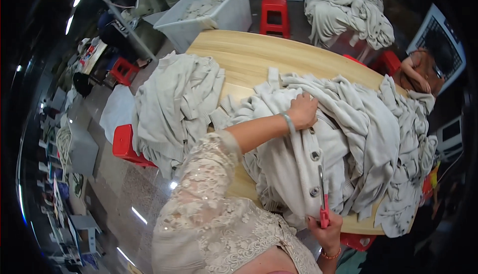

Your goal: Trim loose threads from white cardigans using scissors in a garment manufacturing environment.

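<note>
A cream knitted cardigan (284, 162) with dark round buttons (315, 155) along its front band lies on the wooden table in front of me. My left hand (302, 110) grips the upper part of the band, its fingers curled into the knit. Red-handled scissors (324, 213) are held in my right hand (326, 231) at the near edge of the table. Their blades point away from me and lie along the band, between two of the buttons. More cream knitwear (366, 124) is heaped against the cardigan on its right.
Another knitwear pile (179, 94) hangs over the left table edge (234, 40), above a red stool (127, 147). Beyond stand a white bin (234, 15), a red stool (275, 17) and a large garment heap (348, 10). Another person (423, 72) sits at the right.
</note>
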